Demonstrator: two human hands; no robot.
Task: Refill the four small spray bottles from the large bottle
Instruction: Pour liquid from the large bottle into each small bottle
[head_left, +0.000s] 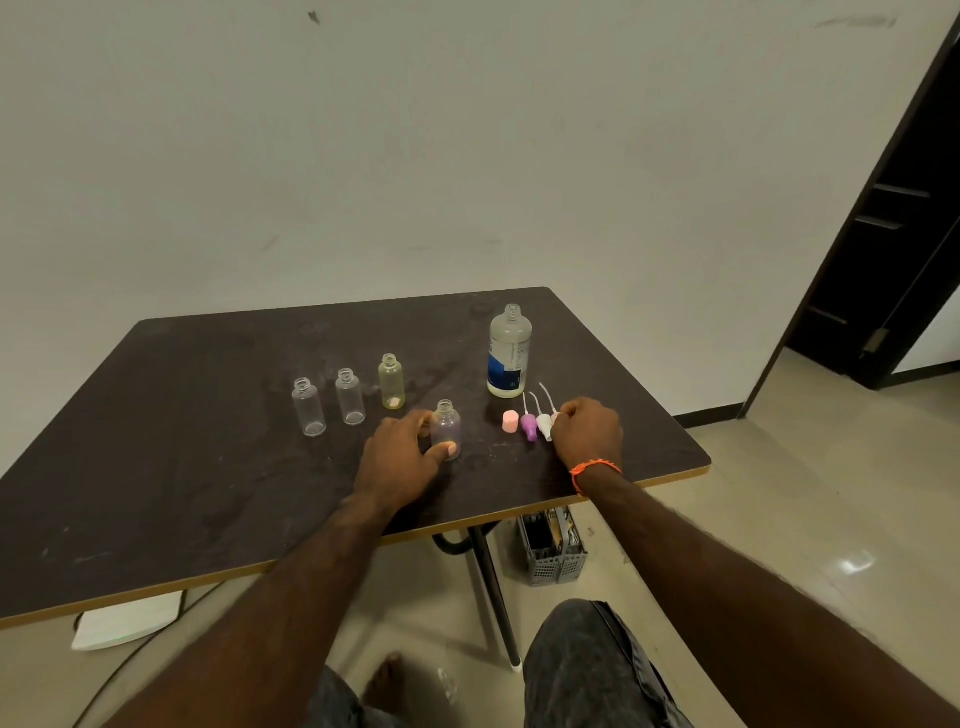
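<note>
Uncapped, the large clear bottle (509, 353) with a blue label stands at the table's far right. Two clear small bottles (308, 407) (350, 397) and a yellowish one (391, 382) stand open in a row to its left. My left hand (400, 457) grips a purple-tinted small bottle (447, 425), upright on the table, thumb across its base. My right hand (587, 431) rests on the table with fingers curled round a spray head that is mostly hidden. Beside it lie a white spray head (544, 423), a purple spray head (529, 427) and a pink cap (510, 422).
The dark table (208, 467) has a wood-coloured front edge. Below it are a metal leg (493, 587), a grey slotted basket (553, 551) on the floor and a white flat object (124, 623). A dark doorway (893, 260) lies at right.
</note>
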